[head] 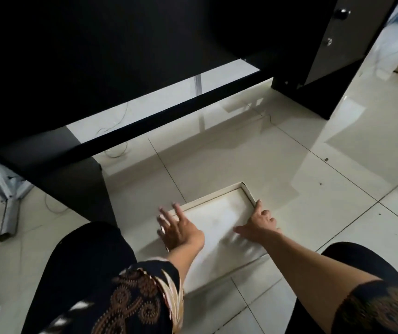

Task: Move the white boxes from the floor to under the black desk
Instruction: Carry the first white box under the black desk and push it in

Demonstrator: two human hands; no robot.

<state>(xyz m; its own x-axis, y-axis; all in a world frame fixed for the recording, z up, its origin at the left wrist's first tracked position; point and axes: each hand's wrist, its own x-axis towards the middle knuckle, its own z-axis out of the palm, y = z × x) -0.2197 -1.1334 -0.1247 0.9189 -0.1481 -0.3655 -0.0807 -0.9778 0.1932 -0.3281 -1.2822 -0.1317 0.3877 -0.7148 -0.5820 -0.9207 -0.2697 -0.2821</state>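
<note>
A flat white box (217, 213) with a thin raised rim lies on the pale tiled floor in front of the black desk (96, 56). My left hand (176, 227) rests on its left edge, fingers spread. My right hand (258, 225) lies on its right edge, fingers over the rim and partly blurred. The box's far corner points toward the space beneath the desk. The near part of the box is hidden by my arms.
The desk's left side panel (72, 179) stands just left of the box, and its right pedestal (313, 75) with a knob is at the back right. A low black crossbar (169, 109) spans underneath. A grey metal stand (5, 189) is at far left. My knees frame the bottom.
</note>
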